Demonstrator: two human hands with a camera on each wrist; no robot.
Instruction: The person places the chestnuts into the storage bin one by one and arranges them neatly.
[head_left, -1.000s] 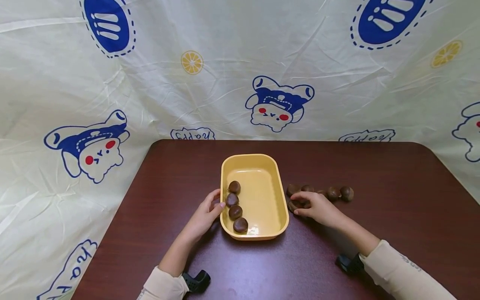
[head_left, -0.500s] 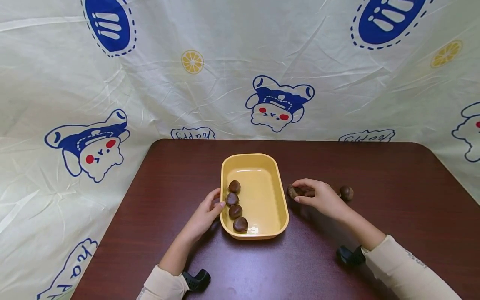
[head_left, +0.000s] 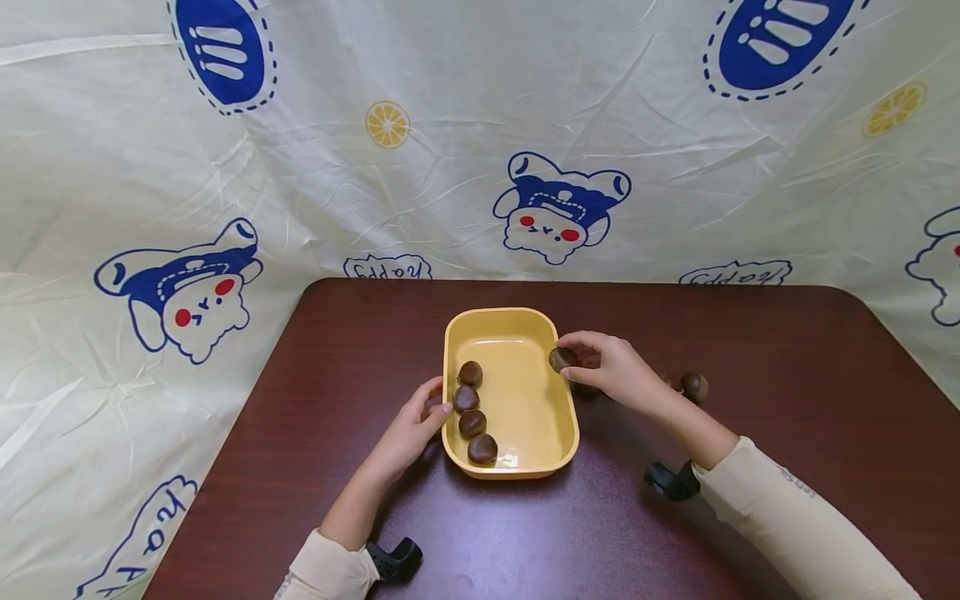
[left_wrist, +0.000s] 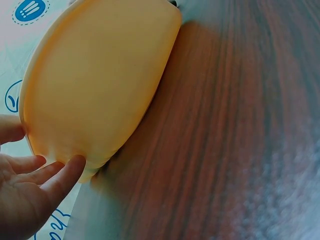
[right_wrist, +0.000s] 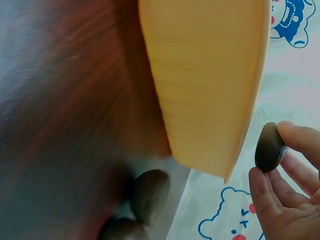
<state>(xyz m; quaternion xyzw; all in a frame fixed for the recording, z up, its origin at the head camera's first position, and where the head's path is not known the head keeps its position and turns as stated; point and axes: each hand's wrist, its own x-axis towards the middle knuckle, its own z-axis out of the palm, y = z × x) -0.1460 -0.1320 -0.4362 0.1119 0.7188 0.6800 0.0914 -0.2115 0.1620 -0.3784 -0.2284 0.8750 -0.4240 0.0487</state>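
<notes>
A yellow rectangular tray (head_left: 525, 417) stands on the table with several brown chestnuts (head_left: 472, 423) lined up along its left inner side. At that side, my left hand (head_left: 408, 429) holds the rim, thumb over the edge and fingers on the outer wall (left_wrist: 100, 90). My right hand (head_left: 611, 367) pinches one chestnut (right_wrist: 270, 147) between thumb and fingertips, raised over the tray's right rim. Under and behind this hand, more chestnuts (right_wrist: 151, 197) lie on the table beside the tray, partly hidden by the hand and forearm.
The dark brown table (head_left: 360, 333) carries the tray near its middle. A chestnut (head_left: 694, 387) lies to the right of my right forearm. Behind the table hangs a pale printed cloth (head_left: 450, 200). Black wrist bands (head_left: 671, 482) sit at both cuffs.
My right hand gathers at the chestnuts beside the tray, then lifts one up and left to the right rim. My left hand and the tray stay in place.
</notes>
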